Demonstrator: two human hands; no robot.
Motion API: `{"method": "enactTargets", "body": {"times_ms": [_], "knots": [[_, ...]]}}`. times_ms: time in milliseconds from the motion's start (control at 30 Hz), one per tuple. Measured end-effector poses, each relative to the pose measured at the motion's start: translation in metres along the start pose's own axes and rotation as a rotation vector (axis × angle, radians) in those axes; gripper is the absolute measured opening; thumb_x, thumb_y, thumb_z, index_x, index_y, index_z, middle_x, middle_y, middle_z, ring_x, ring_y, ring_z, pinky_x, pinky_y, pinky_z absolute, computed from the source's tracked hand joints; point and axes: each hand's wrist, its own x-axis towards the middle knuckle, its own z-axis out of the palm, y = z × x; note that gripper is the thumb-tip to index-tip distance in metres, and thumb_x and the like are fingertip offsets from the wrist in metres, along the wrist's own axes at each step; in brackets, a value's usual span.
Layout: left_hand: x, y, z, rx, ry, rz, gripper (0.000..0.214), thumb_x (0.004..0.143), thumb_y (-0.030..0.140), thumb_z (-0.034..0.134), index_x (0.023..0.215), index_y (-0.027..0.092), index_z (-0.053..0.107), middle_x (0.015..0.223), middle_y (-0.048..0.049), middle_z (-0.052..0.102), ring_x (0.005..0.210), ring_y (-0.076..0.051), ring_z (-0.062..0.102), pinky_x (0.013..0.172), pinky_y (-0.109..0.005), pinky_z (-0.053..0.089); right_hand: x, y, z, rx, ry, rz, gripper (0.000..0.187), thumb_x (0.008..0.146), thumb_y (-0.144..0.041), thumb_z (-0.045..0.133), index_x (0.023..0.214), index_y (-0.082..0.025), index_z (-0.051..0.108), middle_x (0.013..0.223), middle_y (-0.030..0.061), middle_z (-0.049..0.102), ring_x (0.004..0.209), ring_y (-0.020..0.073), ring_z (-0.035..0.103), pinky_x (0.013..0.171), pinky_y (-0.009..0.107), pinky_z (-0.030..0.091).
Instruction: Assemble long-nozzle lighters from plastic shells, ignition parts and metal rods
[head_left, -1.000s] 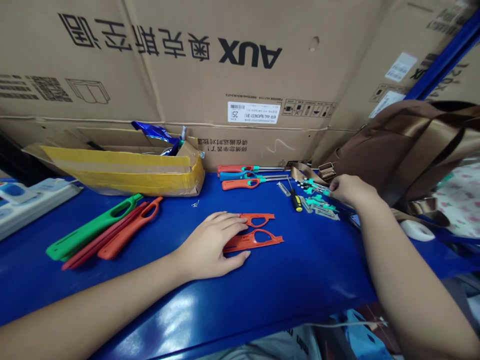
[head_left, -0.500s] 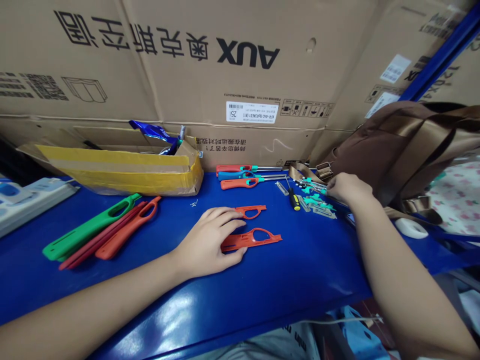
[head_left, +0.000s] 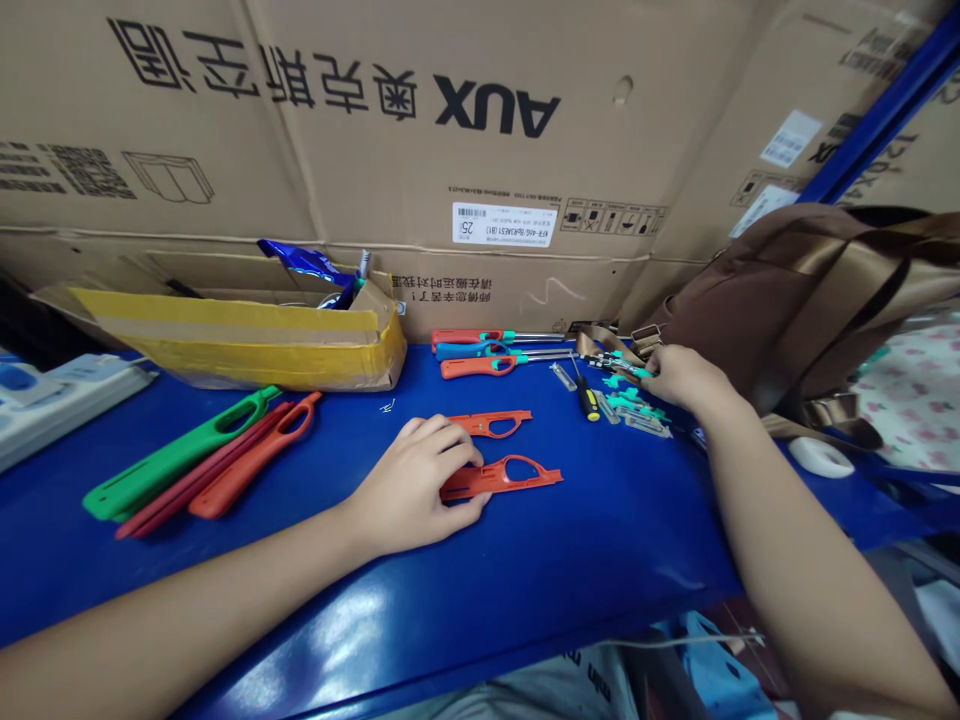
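Observation:
My left hand (head_left: 416, 480) lies on the blue table (head_left: 600, 530), fingers curled over the left ends of two flat orange handle shells, the near shell (head_left: 510, 475) and the far shell (head_left: 499, 422). My right hand (head_left: 679, 378) reaches to the right back of the table, fingertips pinched on a small teal and metal part (head_left: 626, 366) at the edge of a pile of teal parts (head_left: 637, 408). A screwdriver with a black and yellow handle (head_left: 589, 398) lies just left of that pile.
Three assembled long lighters (head_left: 487, 352) lie by the back wall of cardboard boxes. A green handle (head_left: 180, 455) and red-orange handles (head_left: 251, 455) lie at the left. A taped open carton (head_left: 247, 340), a white power strip (head_left: 52, 400) and a brown bag (head_left: 817, 290) border the table.
My left hand has curled its fingers and drawn the two orange shells slightly leftward. My right hand has shifted a little left and up among the teal parts.

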Motion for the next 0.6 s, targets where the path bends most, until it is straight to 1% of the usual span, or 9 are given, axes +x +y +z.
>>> {"method": "enactTargets", "body": {"times_ms": [133,200,333,433,500,600], "knots": [[-0.001,0.000,0.000,0.010,-0.019,-0.011,0.019,0.087,0.039,0.067,0.097,0.023,0.067,0.097,-0.0017,0.071,0.093,-0.024,0.057,0.082,-0.039,0.038,-0.002,-0.003,-0.001,0.047,0.086,-0.039,0.031,0.081,-0.039,0.065,0.107,-0.022,0.070,0.106,0.0104,0.075,0.093,0.0281,0.069,0.062,0.030,0.044],[-0.001,0.000,0.000,0.006,-0.024,-0.011,0.019,0.087,0.039,0.067,0.096,0.023,0.066,0.096,-0.0012,0.071,0.092,-0.024,0.057,0.082,-0.039,0.037,-0.003,-0.005,-0.001,0.081,0.142,-0.048,0.033,0.083,-0.039,0.063,0.110,-0.022,0.069,0.108,0.0105,0.074,0.096,0.0287,0.069,0.062,0.030,0.043],[-0.001,0.000,0.000,0.003,-0.027,-0.017,0.019,0.086,0.039,0.066,0.096,0.022,0.066,0.095,-0.0017,0.072,0.092,-0.024,0.057,0.082,-0.039,0.037,-0.009,-0.009,-0.004,0.117,0.262,-0.075,0.034,0.085,-0.048,0.061,0.109,-0.024,0.069,0.106,0.0099,0.076,0.097,0.0326,0.069,0.062,0.031,0.039],[-0.001,0.000,0.000,0.007,-0.028,-0.018,0.019,0.086,0.039,0.066,0.096,0.022,0.066,0.096,-0.0024,0.072,0.093,-0.024,0.058,0.082,-0.039,0.037,-0.012,-0.013,-0.006,0.139,0.290,-0.098,0.035,0.089,-0.054,0.057,0.106,-0.027,0.071,0.104,0.0085,0.077,0.098,0.0332,0.068,0.062,0.032,0.036],[0.000,0.000,0.000,0.010,-0.031,-0.019,0.019,0.087,0.039,0.065,0.096,0.022,0.066,0.097,-0.0028,0.072,0.094,-0.025,0.058,0.082,-0.039,0.037,-0.014,-0.015,-0.007,0.172,0.311,-0.091,0.034,0.091,-0.054,0.054,0.103,-0.027,0.072,0.103,0.0089,0.077,0.097,0.0320,0.067,0.062,0.031,0.036],[0.000,0.000,0.000,0.010,-0.034,-0.019,0.021,0.087,0.040,0.065,0.098,0.023,0.067,0.099,-0.0029,0.073,0.095,-0.025,0.059,0.083,-0.039,0.038,-0.014,-0.018,-0.008,0.215,0.368,-0.074,0.032,0.094,-0.048,0.050,0.104,-0.025,0.070,0.110,0.0107,0.075,0.099,0.0309,0.066,0.064,0.031,0.039]]}}
